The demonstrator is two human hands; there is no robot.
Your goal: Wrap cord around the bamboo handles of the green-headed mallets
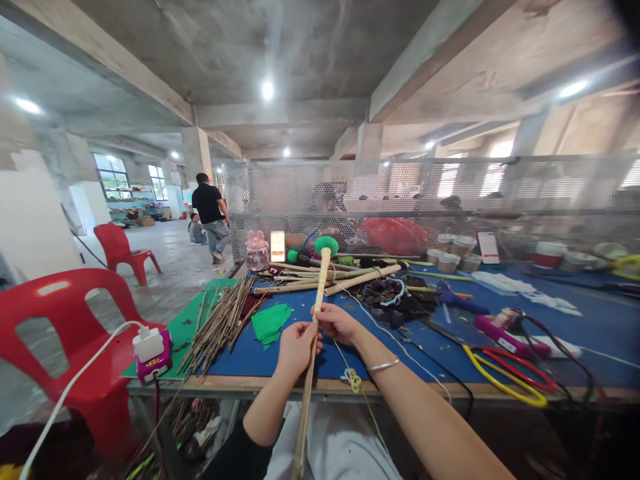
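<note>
My left hand point(296, 348) is closed round a long bamboo stick point(320, 287) that runs from my lap up over the blue table point(590, 327). The stick's far end carries a green round cap point(326, 245). My right hand point(338, 323) pinches the stick just above the left hand; a thin pale string point(385, 331) trails from there across the table. A silver bangle point(383, 365) sits on my right wrist.
A bundle of thin brown sticks point(220, 327) and green paper scraps point(270, 322) lie left of my hands. Thicker bamboo poles point(330, 277), a purple glue gun point(505, 333), yellow and red rings point(505, 377) and cups lie about. Red chairs point(75, 340) stand left. A person point(213, 213) walks beyond; mesh screen behind.
</note>
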